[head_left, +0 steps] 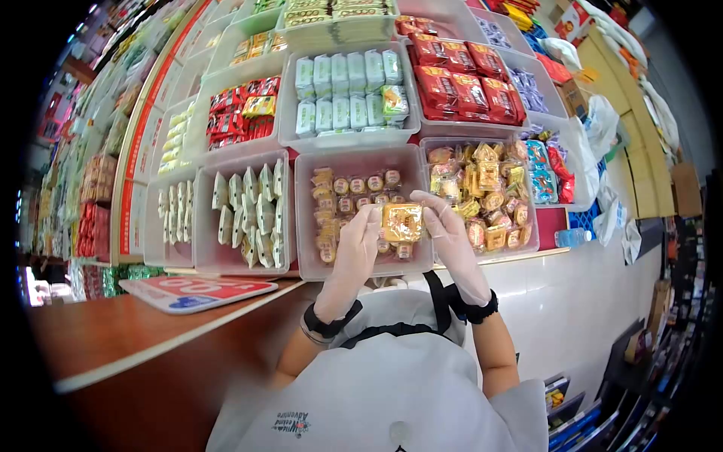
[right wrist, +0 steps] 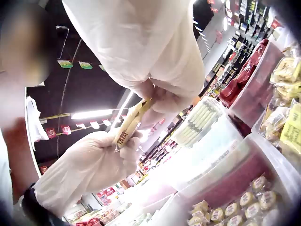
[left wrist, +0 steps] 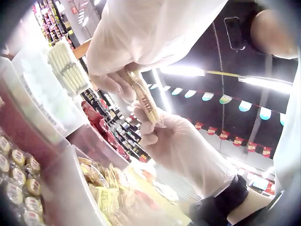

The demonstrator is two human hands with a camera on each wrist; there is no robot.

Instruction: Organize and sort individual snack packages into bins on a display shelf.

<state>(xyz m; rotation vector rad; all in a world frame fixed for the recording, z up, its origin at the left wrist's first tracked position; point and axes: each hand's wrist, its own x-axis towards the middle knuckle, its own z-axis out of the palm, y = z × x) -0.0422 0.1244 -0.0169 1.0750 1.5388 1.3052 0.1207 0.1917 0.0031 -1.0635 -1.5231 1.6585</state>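
Note:
Both hands wear thin translucent gloves. My left hand (head_left: 358,245) pinches one side of a flat square yellow snack packet (head_left: 402,223), and my right hand (head_left: 449,235) pinches the other side. Seen edge-on in the left wrist view, the packet (left wrist: 146,104) shows dark lettering along its side, with fingers and thumbs at both ends. In the head view it is held face up over a clear bin (head_left: 304,181) of small round packaged snacks (head_left: 375,183), partly covering them. Right of that bin, another holds mixed yellow and gold packets (head_left: 489,181).
Bins of pale sachets (head_left: 263,207), green-white packs (head_left: 346,71), red-yellow packs (head_left: 233,109) and large red bags (head_left: 456,83) stand around. A red and blue sign (head_left: 197,292) lies on the brown counter (head_left: 151,339) at left. A water bottle (head_left: 574,237) stands at right.

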